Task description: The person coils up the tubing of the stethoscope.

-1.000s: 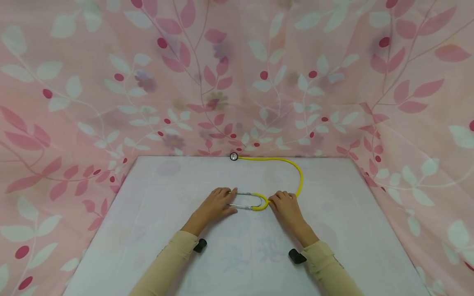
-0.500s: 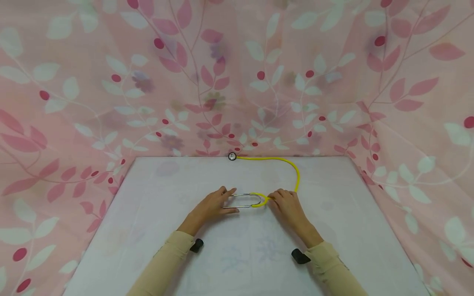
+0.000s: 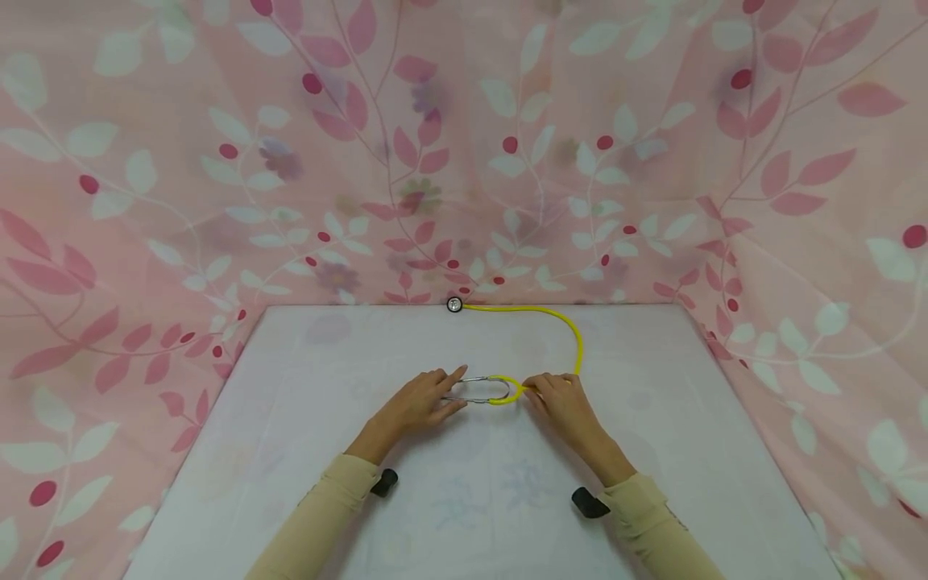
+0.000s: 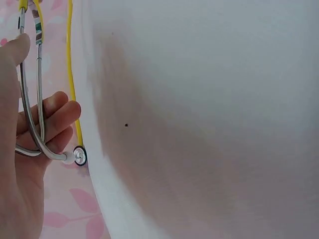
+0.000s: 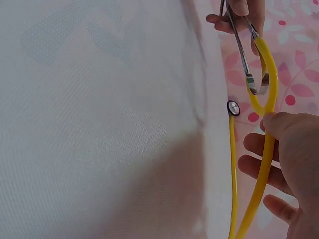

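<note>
A stethoscope with yellow tubing lies partly on the white table, its round chestpiece at the far edge. My left hand grips the metal ear tubes. In the left wrist view the thumb lies against one tube, the fingers are bent behind both, and a pale ear tip points outward. My right hand pinches the yellow tubing just below its fork with thumb and fingers, as the right wrist view shows. The headset is stretched between the two hands, close over the tabletop.
The white-covered table ends at a pink leaf-patterned curtain behind and on both sides. A black wrist device is worn at the left cuff, another black device at the right.
The ear tubes have shifted slightly and come a little closer together as the left hand's grip moved. The bend of yellow tubing has been drawn slightly left; the chestpiece stays at the far edge.
</note>
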Available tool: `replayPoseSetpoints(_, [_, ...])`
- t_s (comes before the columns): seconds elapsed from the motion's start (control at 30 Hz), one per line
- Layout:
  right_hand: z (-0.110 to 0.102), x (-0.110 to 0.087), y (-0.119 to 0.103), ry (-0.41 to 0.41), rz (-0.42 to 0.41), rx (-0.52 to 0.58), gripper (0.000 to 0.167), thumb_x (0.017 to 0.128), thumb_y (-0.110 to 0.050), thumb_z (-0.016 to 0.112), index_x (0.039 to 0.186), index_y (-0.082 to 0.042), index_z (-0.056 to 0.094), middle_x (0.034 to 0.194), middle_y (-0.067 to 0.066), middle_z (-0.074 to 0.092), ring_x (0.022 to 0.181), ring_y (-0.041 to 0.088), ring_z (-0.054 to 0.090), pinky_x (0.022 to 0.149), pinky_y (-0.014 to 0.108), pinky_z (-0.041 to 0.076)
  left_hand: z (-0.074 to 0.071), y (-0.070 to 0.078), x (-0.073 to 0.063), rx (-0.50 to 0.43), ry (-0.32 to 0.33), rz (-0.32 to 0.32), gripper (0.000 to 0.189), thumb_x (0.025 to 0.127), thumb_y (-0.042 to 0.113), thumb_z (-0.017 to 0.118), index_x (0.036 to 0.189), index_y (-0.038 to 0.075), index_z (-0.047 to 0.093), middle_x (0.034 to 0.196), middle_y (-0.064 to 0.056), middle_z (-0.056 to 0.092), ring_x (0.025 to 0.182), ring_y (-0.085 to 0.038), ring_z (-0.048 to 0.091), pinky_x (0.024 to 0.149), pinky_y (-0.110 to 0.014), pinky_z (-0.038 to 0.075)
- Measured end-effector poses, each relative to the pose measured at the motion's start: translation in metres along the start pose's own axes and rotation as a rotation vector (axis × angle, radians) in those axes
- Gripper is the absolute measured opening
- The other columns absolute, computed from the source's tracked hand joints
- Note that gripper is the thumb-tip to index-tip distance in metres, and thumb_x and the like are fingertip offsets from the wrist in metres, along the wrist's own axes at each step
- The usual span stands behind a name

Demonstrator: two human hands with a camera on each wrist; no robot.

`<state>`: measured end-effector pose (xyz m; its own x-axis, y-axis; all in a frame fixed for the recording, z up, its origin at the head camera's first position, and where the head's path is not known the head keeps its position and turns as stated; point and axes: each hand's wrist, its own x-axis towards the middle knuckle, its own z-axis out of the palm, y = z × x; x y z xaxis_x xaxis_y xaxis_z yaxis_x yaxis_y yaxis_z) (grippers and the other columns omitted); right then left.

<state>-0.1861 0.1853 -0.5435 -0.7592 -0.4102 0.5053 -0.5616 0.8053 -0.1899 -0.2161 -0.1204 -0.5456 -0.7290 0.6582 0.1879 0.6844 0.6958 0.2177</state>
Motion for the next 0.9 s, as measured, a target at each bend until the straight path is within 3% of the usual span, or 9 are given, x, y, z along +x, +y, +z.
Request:
replayPoseSetpoints(0.2, [-0.005,-0.005,0.002,-0.041,0.005,0.054,0.023,0.086,-0.016,0.075,0.109,-0.012,0.07,0.098,0.001,0.072,0.092,0.02,0.068,0.085,0.043,0.045,0.0,-0.001,-0.002,-0.021,0.056,0.031,0.07,0.094,0.043,0.064,0.151,0.011,0.038,0.1,-0.003,0.059,0.081,-0.013,0.055,0.077,-0.03,0.051])
replayPoseSetpoints(0.37, [-0.016,-0.018,0.023,-0.057,0.03,0.069,0.023,0.081,-0.008,0.079,0.103,-0.009,0.071,0.094,0.001,0.071,0.092,0.022,0.067,0.087,0.046,0.047,-0.002,-0.003,-0.011,-0.068,0.029,0.006,0.076,0.094,0.04,0.065,0.156,0.013,0.028,0.1,-0.003,0.061,0.088,-0.013,0.059,0.082,-0.031,0.052])
replayPoseSetpoints(0.47, [-0.024,-0.019,0.034,-0.056,0.034,0.07,0.02,0.083,-0.005,0.076,0.101,-0.009,0.07,0.096,0.002,0.071,0.093,0.024,0.067,0.09,0.05,0.048,-0.006,-0.003,-0.017,-0.089,-0.004,0.0,0.076,0.096,0.039,0.062,0.157,0.012,0.024,0.1,-0.001,0.061,0.089,-0.012,0.058,0.084,-0.03,0.051])
replayPoseSetpoints(0.7, [-0.044,0.004,0.032,0.012,-0.014,0.272,0.023,0.09,-0.008,0.069,0.112,-0.009,0.067,0.104,0.003,0.07,0.098,0.023,0.064,0.091,0.05,0.045,-0.013,0.005,-0.021,-0.083,-0.005,0.057,0.071,0.1,0.032,0.056,0.157,0.008,0.021,0.102,0.001,0.061,0.088,-0.009,0.054,0.083,-0.027,0.05])
replayPoseSetpoints(0.9, [-0.043,0.031,0.021,0.0,-0.071,0.448,0.023,0.091,-0.011,0.068,0.114,-0.013,0.069,0.106,-0.004,0.071,0.103,0.015,0.064,0.091,0.037,0.048,-0.019,0.023,-0.017,-0.074,-0.008,0.152,0.068,0.101,0.029,0.056,0.156,0.005,0.023,0.106,-0.001,0.062,0.091,-0.01,0.053,0.085,-0.027,0.049])
